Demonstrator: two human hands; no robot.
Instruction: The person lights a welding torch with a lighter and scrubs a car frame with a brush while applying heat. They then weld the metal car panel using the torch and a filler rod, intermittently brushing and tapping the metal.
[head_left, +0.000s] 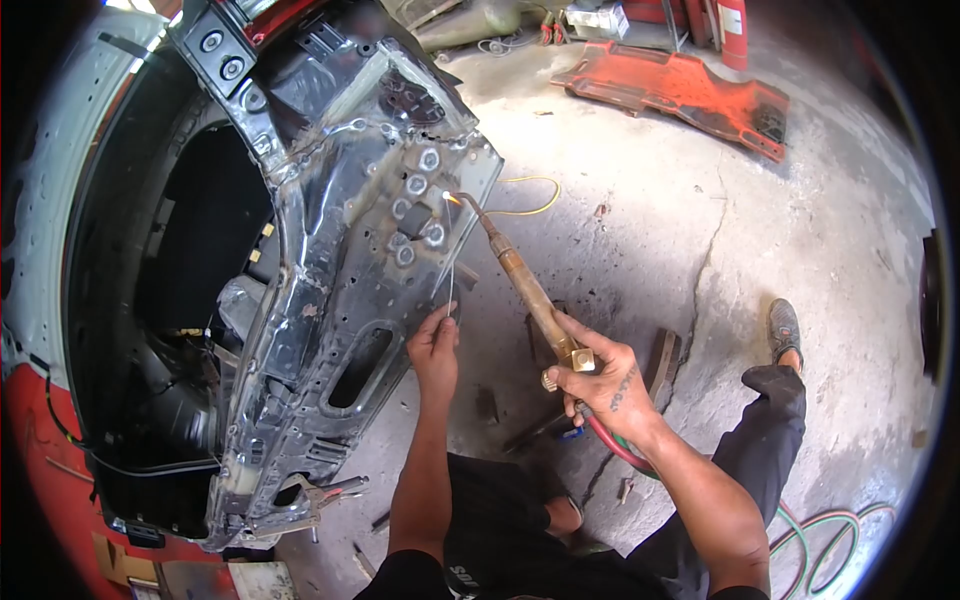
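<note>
My right hand [600,375] is wrapped round the brass handle of a gas welding torch [528,287]. The torch's bent tip points at the car body panel [385,260], with a small bright flame [450,199] at the metal surface. Between the fingers of my left hand [435,340] is a thin filler rod [451,280], pinched and running up toward the flame. Several round weld spots [417,184] surround a square hole in the panel, close to the flame. Red and green hoses [615,445] lead back from the torch under my right forearm.
An orange-red panel [680,95] lies on the concrete floor at the back right, near a red fire extinguisher [733,35]. Locking pliers [315,500] clamp the panel's lower edge. Coiled hoses [835,530] lie at the lower right. A wooden block [663,362] rests near my right hand.
</note>
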